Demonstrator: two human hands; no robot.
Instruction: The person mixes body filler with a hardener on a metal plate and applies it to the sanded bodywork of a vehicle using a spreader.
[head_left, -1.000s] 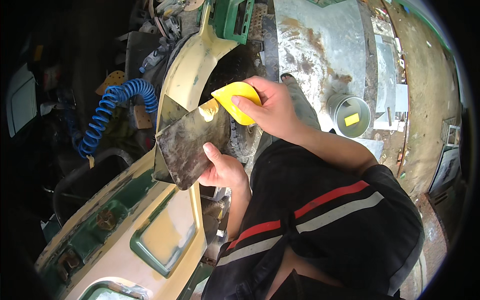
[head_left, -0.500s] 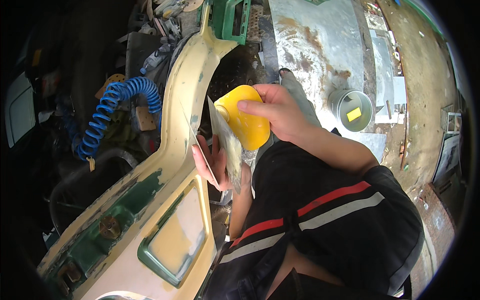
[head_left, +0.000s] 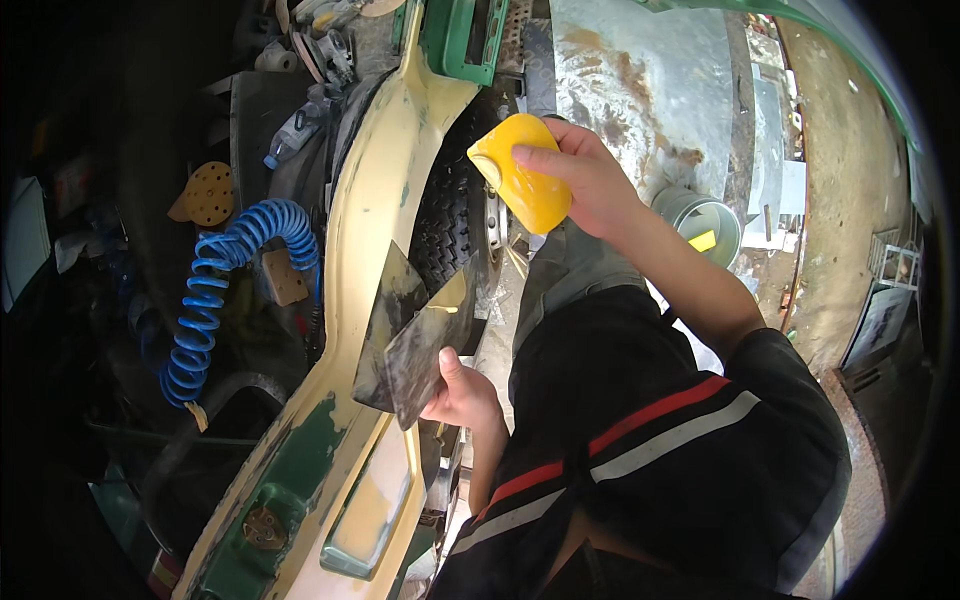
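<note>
My left hand grips two thin, dark, smeared plates, fanned apart. The nearer filler plate carries a yellowish dab of putty near its upper edge. Behind it, the second plate overlaps the cream-painted vehicle body in the picture; whether they touch I cannot tell. Above and to the right, my right hand pinches a yellow putty spreader, thumb on its face, a pale lump of putty at its left edge. The spreader is apart from the plates.
A tyre sits beside the body panel. To the left hang a blue coiled hose and a sanding disc, with a plastic bottle above. At right stands a metal tin beside a stained metal sheet.
My right hand has lifted the spreader up and right, away from the plates. My left hand has turned the plates so their faces show. The view has shifted slightly.
</note>
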